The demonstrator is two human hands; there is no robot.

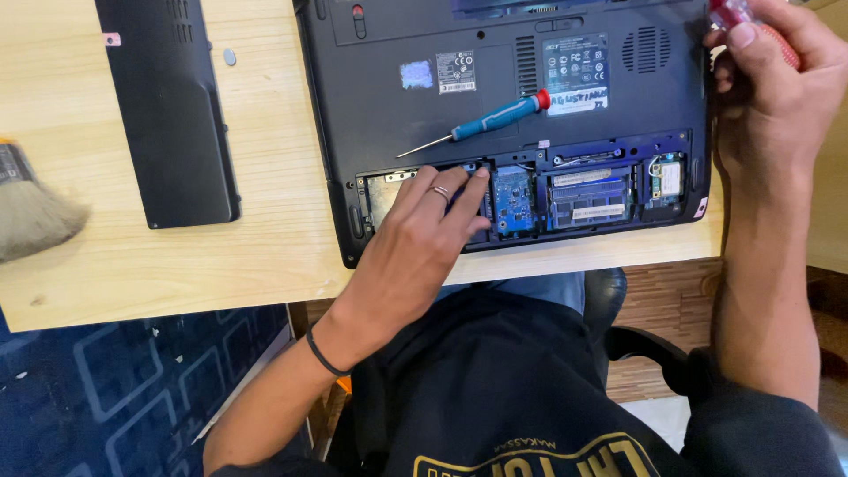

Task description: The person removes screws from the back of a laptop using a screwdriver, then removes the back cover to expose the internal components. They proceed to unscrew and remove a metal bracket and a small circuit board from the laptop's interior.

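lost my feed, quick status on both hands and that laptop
Left hand fingers down in the open bay of the upturned laptop. Right hand grips a red-handled screwdriver at its edge. Blue screwdriver loose on the base, cover panel aside.

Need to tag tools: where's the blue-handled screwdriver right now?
Head view: the blue-handled screwdriver lies loose on the upturned laptop, just above the open bay, up and right of the left hand, tip pointing left.

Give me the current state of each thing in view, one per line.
Laptop: upside down, bottom bay uncovered.
Cover panel: off, lying on desk.
Blue screwdriver: loose on the laptop.
Left hand: fingertips inside the bay.
Right hand: gripping red-handled tool.
Brush: lying idle.
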